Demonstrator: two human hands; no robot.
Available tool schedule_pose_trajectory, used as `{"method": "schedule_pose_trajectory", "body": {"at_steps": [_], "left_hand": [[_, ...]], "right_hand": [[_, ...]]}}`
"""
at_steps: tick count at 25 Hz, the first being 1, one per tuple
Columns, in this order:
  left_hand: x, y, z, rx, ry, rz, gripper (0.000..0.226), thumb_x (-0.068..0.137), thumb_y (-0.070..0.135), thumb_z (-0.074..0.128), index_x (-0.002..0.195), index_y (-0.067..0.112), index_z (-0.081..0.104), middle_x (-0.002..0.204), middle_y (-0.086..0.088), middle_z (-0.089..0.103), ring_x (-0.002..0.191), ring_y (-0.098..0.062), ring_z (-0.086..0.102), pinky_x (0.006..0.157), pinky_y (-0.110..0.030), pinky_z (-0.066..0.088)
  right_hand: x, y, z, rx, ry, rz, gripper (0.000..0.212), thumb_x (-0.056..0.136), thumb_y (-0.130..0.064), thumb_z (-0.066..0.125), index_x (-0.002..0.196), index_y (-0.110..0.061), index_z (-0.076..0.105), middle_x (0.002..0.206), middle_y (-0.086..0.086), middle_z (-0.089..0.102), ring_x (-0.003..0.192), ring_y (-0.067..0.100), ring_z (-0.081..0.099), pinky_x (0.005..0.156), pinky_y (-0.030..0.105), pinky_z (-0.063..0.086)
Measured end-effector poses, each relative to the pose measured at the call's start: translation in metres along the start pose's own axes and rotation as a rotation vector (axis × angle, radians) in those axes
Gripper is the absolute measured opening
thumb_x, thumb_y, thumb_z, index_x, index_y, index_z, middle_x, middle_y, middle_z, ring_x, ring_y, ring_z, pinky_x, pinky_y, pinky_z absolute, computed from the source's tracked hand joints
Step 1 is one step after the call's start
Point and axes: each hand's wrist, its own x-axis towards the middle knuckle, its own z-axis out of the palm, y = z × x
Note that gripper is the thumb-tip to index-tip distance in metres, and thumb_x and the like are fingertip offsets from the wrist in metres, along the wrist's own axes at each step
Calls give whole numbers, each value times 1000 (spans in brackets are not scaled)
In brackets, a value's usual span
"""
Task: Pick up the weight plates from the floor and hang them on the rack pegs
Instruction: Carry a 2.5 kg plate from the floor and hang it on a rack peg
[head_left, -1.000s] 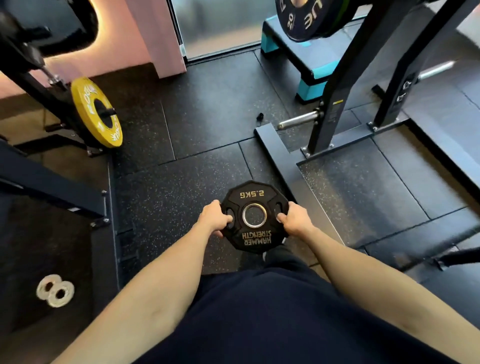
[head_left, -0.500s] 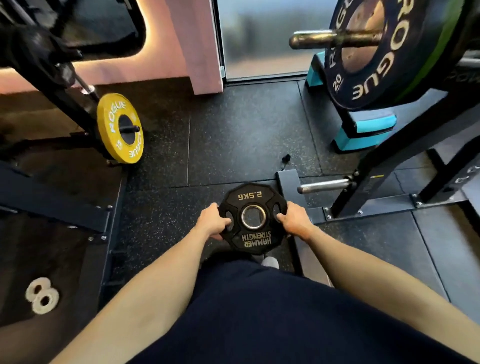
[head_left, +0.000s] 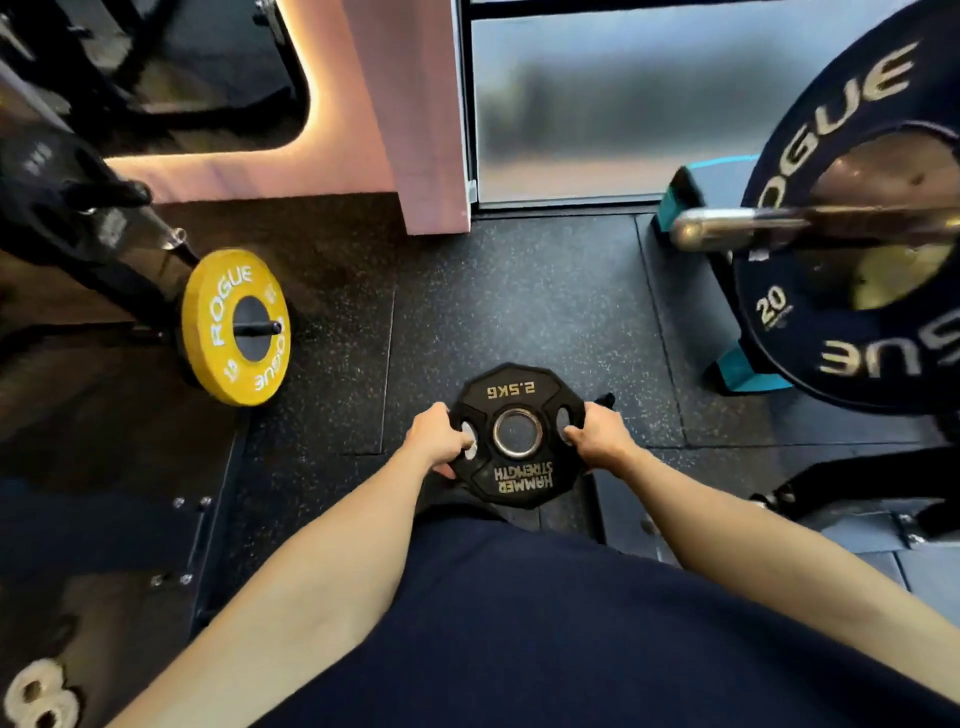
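A small black 2.5 kg weight plate (head_left: 517, 400) with gold lettering and a steel centre ring is held flat in front of my body, above the floor. My left hand (head_left: 435, 435) grips its left edge, fingers curled into the left grip slot. My right hand (head_left: 597, 435) grips the right edge the same way. A steel rack peg (head_left: 737, 228) sticks out at the upper right, level with the plate's far right, carrying a large black 20 kg plate (head_left: 841, 332). The rack's upright is mostly out of frame.
A yellow plate (head_left: 208, 332) hangs on a short peg of another stand at the left. A teal step block (head_left: 748, 371) sits behind the big plate. Black rubber floor (head_left: 519, 312) lies ahead, a pink wall (head_left: 410, 114) and glass door beyond. The rack's base (head_left: 852, 488) is at right.
My view has risen and swung toward the rack, so the big black plate and its peg now fill the upper right. Both hands keep the same grip on the small plate.
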Motion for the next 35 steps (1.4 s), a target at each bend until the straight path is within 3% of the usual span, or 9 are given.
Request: {"method": "schedule_pose_trajectory", "body": {"at_steps": [2,7,11,17,22,27,29,33,35], "left_hand": [[49,28,-32,65,-8,24,39,80,13,67,114,3,51,119,-20,59,97,-39,66,73,-50,59],[149,103,-117,135,-47,51,35,83,14,65,112,4,48,118,-21,59,88,-43,67,65,-50,60],[202,143,-158,117,-33,43,37,80,14,68,112,8,49,115,-18,60,74,-38,70,57,-49,60],[277,193,-206,-17,37,-40,47,79,15,70,120,11,47,119,-15,57,75,-35,70,57,-48,60],[333,224,-225,-191,159,-204,62,81,15,69,136,14,41,128,-13,51,92,-33,64,55,-45,61],[347,250,-234,-476,368,-431,53,82,14,67,130,13,43,127,-12,52,97,-31,61,49,-40,60],[340,251,-242,-552,451,-525,55,84,15,66,132,12,40,131,-12,49,94,-31,63,49,-39,60],[304,234,-273,-662,669,-713,76,89,19,63,152,18,21,149,-10,37,93,-33,67,53,-35,60],[279,222,-292,-688,768,-764,69,89,21,61,149,16,27,144,-12,44,82,-32,70,58,-38,61]], "right_hand": [[46,-27,-14,-25,1,16,32,88,-20,55,111,2,58,116,24,63,109,39,58,85,36,45],[148,-100,-61,23,17,114,36,88,-22,55,115,1,55,119,23,61,113,38,56,89,36,44],[212,-136,-94,29,17,135,36,88,-22,56,116,1,53,119,24,61,112,37,56,89,36,45],[325,-186,-140,32,-23,49,34,90,-28,53,110,-1,55,113,22,63,105,36,59,79,32,43],[431,-229,-180,-79,-146,-152,34,90,-22,56,115,0,52,118,23,61,111,38,56,90,38,46],[522,-299,-216,-231,-336,-405,28,89,-20,58,108,-1,51,112,23,62,102,38,60,73,33,43],[538,-334,-213,-283,-416,-504,29,89,-22,59,108,-2,51,111,22,62,100,36,60,70,33,44],[528,-418,-187,-360,-558,-749,31,90,-22,59,115,-4,51,115,19,62,105,36,58,81,38,48],[510,-458,-176,-376,-592,-870,32,90,-22,59,116,-5,52,118,17,62,109,35,57,85,37,47]]}}
